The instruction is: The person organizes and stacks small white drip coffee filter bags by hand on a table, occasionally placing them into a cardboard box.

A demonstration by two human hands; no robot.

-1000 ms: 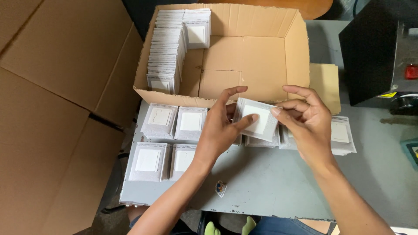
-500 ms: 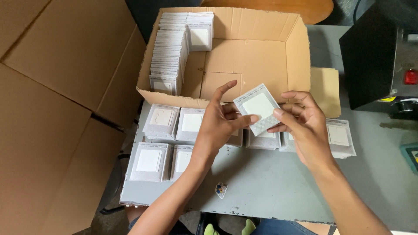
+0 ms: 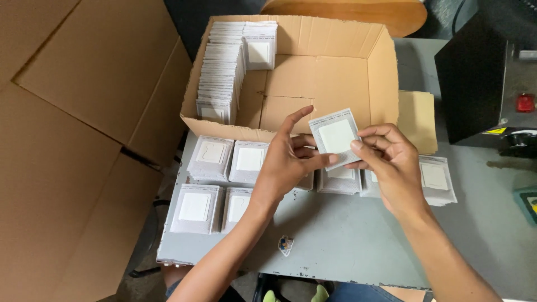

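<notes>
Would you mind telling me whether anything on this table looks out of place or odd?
One small thing: a little colourful sticker-like scrap lies alone on the grey table, unlike the white square packets stacked in piles. Otherwise the stacks and the cardboard box look orderly.

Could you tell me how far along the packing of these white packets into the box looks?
Done: the cardboard box holds a row of packets along its left side. In hand: the left hand and right hand hold one white packet. Left: stacks of packets lie on the grey table, and most of the box floor is bare.
</notes>
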